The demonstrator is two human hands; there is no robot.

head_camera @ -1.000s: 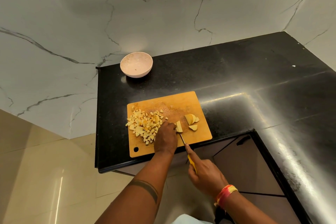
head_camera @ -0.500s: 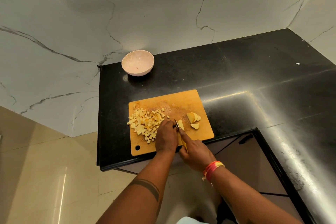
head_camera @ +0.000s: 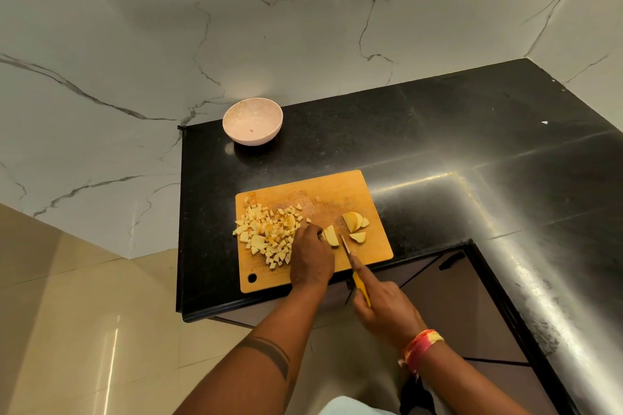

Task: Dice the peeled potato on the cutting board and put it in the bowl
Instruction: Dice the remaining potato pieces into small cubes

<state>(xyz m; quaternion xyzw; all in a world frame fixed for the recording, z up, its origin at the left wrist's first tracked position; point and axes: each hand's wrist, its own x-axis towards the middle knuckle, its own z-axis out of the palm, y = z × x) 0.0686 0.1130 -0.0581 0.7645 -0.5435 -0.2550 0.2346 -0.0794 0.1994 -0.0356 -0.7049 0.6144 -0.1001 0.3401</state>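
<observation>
The right hand point(head_camera: 387, 308), gripping the knife point(head_camera: 354, 266), has drawn back from the potato slice point(head_camera: 331, 235) that the left hand point(head_camera: 312, 258) steadies; another cut probably follows.

A black stone worktop point(head_camera: 421, 131) runs round an inner corner. A pale bowl point(head_camera: 252, 121) stands near its back left corner. A wooden cutting board point(head_camera: 337, 192) lies at the front edge, well apart from the bowl.

Bowl point(head_camera: 252, 121) sits behind cutting board point(head_camera: 337, 188); diced potato point(head_camera: 266, 232) on its left.
</observation>
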